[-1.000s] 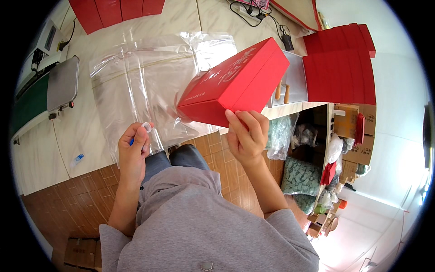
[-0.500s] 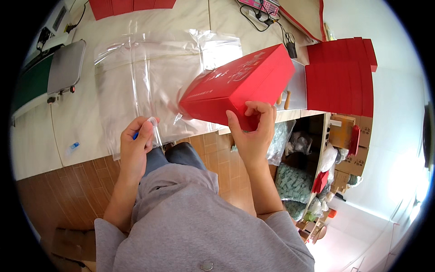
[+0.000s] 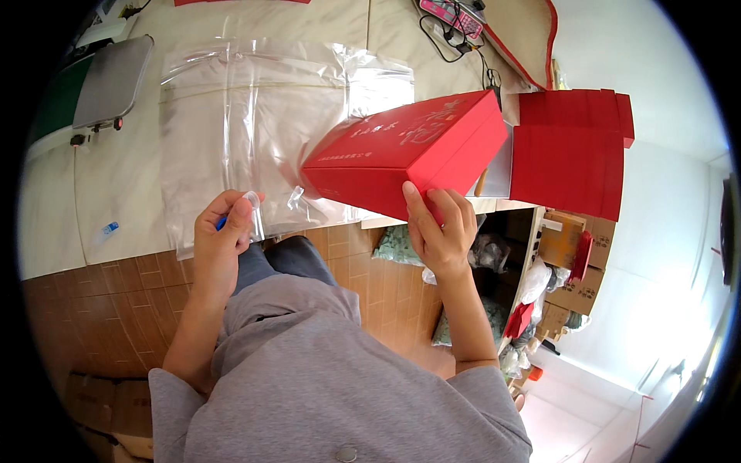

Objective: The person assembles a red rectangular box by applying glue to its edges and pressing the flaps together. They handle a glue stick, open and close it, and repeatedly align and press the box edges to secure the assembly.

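Note:
A red gift box (image 3: 401,147) with pale lettering lies at an angle, its left end over a spread of clear plastic bags (image 3: 193,139) on the table. My right hand (image 3: 444,228) is closed at the box's near right corner, thumb on the front face and fingers curled against the end. To the left, near the table's front edge, my left hand (image 3: 220,228) pinches a small translucent curled strip (image 3: 252,201) between thumb and forefinger. A bit of blue shows inside that grip; what it belongs to is mostly hidden.
Stacked red boxes (image 3: 571,150) stand at the right. A flat-topped scale (image 3: 116,81) is at the far left, and a small blue-and-clear piece (image 3: 109,228) lies near the front edge. A pink calculator (image 3: 455,17) and black cables lie at the back. Cartons (image 3: 567,239) fill the lower right.
The view has shifted. My right thumb and fingers have come closer together at the box's corner. My left hand keeps its pinch on the strip.

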`<state>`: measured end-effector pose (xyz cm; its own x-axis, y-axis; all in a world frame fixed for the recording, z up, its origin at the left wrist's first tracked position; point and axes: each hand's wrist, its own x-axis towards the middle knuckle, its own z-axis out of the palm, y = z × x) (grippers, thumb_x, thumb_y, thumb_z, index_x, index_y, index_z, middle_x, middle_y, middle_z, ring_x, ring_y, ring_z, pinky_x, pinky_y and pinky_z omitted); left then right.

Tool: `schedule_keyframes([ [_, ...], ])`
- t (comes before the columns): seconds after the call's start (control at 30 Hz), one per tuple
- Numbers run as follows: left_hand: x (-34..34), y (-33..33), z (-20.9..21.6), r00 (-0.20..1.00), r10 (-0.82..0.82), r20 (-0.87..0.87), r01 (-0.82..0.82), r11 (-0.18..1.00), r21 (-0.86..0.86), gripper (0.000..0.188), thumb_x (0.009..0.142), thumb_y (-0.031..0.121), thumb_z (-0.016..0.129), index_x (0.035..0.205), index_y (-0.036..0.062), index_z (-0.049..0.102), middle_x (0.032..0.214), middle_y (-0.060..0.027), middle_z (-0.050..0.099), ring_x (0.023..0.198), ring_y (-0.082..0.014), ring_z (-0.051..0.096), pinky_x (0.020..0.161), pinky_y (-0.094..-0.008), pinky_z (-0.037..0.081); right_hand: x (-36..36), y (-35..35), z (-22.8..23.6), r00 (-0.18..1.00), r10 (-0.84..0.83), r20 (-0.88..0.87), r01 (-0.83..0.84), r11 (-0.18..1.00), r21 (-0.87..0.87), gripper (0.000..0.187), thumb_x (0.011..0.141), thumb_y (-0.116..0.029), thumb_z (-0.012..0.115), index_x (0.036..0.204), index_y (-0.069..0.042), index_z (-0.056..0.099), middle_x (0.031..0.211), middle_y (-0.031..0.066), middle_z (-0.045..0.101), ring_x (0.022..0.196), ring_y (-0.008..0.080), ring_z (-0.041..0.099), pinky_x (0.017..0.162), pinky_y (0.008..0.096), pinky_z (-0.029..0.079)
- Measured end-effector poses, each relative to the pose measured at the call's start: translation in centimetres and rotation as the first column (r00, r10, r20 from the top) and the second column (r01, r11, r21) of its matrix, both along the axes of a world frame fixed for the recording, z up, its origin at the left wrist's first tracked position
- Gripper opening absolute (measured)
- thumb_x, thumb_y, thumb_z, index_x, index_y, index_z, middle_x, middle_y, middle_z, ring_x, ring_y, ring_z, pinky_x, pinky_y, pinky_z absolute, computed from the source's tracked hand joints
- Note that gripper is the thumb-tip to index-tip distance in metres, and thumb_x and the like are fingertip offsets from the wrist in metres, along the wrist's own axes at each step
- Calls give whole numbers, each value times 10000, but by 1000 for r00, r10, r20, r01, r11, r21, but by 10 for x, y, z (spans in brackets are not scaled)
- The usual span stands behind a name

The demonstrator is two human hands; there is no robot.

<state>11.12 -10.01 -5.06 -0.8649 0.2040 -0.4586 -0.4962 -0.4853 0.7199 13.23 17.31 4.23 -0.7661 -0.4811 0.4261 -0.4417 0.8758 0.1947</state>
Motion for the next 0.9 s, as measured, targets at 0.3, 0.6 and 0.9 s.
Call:
schedule_keyframes([
  [0.3,1,-3,0,1000,8,-13,-8,1000,9,364,879,359,622,960,5,628,584,95,352,504,0,260,436,-180,171,1,-1,2,1000,-5,-21,5,1000,-21,424,594,-4,644,1015,-28,684,914,71,563,799,229,574,651,312,493],
  [0.6,4,-9,-4,998,-53,-38,53,998,18,329,924,342,558,987,22,598,640,73,415,533,3,331,433,-161,206,5,-9,6,998,-56,21,58,995,-78,424,592,-15,648,1011,-62,693,888,70,578,761,234,576,641,321,485],
  [0.9,7,-13,-5,999,-22,-33,23,999,39,308,929,324,554,974,22,593,653,78,418,528,7,329,434,-160,208,1,-9,5,998,-64,3,64,994,-83,424,586,-9,642,1007,-43,686,871,79,579,750,244,583,629,320,488],
])
